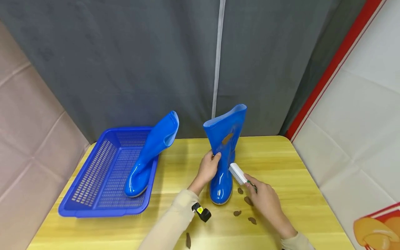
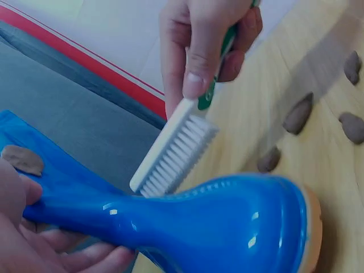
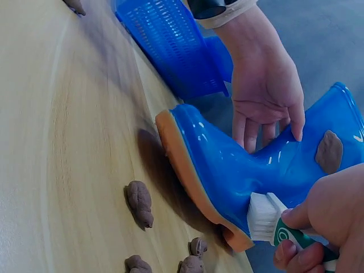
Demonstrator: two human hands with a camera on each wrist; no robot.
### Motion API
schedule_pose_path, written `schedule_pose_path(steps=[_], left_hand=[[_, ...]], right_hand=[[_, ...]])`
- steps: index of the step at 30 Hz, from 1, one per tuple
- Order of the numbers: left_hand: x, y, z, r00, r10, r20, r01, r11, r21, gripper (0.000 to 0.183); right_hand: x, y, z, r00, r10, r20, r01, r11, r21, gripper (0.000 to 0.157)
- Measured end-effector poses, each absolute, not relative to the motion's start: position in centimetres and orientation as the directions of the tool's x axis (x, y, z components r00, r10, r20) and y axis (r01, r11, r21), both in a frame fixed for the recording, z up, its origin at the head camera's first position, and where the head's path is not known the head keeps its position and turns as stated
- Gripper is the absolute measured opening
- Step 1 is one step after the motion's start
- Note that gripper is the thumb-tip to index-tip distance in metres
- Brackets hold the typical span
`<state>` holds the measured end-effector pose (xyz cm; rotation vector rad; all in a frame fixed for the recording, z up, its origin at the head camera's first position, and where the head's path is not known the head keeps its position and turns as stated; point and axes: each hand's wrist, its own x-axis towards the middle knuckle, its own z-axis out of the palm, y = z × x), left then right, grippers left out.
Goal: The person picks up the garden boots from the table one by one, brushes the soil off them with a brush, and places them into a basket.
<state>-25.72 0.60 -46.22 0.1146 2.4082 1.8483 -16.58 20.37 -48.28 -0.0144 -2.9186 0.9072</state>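
A blue rain boot stands upright on the table, toe towards me, with a brown mud patch on its shaft. My left hand grips the boot around the ankle, thumb on the front and fingers behind. In my right hand is a scrub brush with a white head and a green-and-white handle. Its white bristles meet the side of the boot near the ankle, as the left wrist view shows. Several brown mud clumps lie on the table beside the boot and under the right hand.
To the left, a blue plastic basket with perforated walls holds another blue boot, its shaft leaning out over the right rim. One more mud clump is near the front edge. A grey curtain hangs behind the wooden table.
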Motion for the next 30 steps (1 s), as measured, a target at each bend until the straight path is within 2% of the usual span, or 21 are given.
schedule_pose_path(steps=[6, 12, 17, 20, 25, 30], left_hand=[[-25.3, 0.7, -45.3, -0.998, 0.046, -0.036, -0.024, 0.235, 0.972, 0.044], [-25.5, 1.4, -44.7, -0.997, 0.002, -0.079, -0.079, -0.024, 0.997, 0.041], [-24.9, 2.6, -46.2, -0.984, 0.002, -0.180, -0.176, -0.226, 0.958, 0.041], [-24.7, 3.1, -46.7, -0.982, 0.002, -0.186, -0.182, -0.239, 0.954, 0.043], [-25.0, 3.2, -46.5, -0.985, -0.007, -0.175, -0.171, -0.175, 0.970, 0.041], [-25.4, 3.3, -46.0, -0.981, -0.017, -0.195, -0.187, -0.211, 0.959, 0.042]], right_hand=[[-16.8, 20.0, -47.8, -0.995, 0.041, 0.091, -0.018, 0.824, -0.566, 0.039], [-17.6, 20.4, -46.2, -0.981, 0.025, 0.193, -0.075, 0.866, -0.494, 0.039], [-17.7, 20.7, -45.9, -0.984, 0.011, 0.175, -0.073, 0.881, -0.467, 0.038], [-17.6, 20.8, -46.2, -0.986, 0.019, 0.164, -0.059, 0.885, -0.462, 0.039], [-17.8, 20.9, -46.6, -0.982, 0.020, 0.188, -0.069, 0.887, -0.456, 0.040], [-18.1, 21.1, -46.1, -0.981, 0.013, 0.196, -0.081, 0.883, -0.463, 0.040]])
